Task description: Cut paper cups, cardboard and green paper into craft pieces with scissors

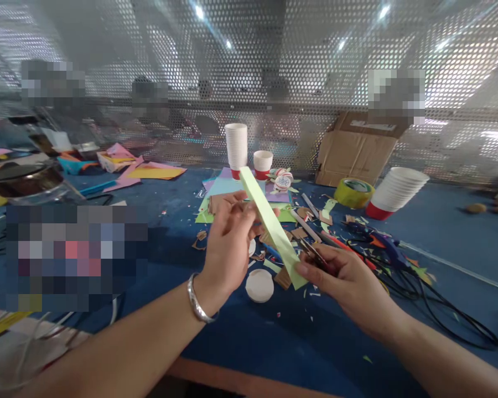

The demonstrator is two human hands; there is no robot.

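A long strip of pale green paper [269,222] slants across the middle, held above the table. My left hand [232,237] grips its upper part between thumb and fingers. My right hand [340,273] pinches the strip's lower end with the thumb, and a pair of scissors [313,251] sits in the same hand, blades pointing up and left. The scissors' handles are mostly hidden by my fingers. Under the strip lies a white paper disc [259,286], among cardboard scraps and paper snippets.
Behind stand stacked paper cups [236,145], with another cup stack [398,190] tilted at right. Yellow tape [354,193] and a cardboard box [357,149] stand nearby. A blue glue gun [388,249] with black cables lies right. Coloured paper [157,171] lies back left.
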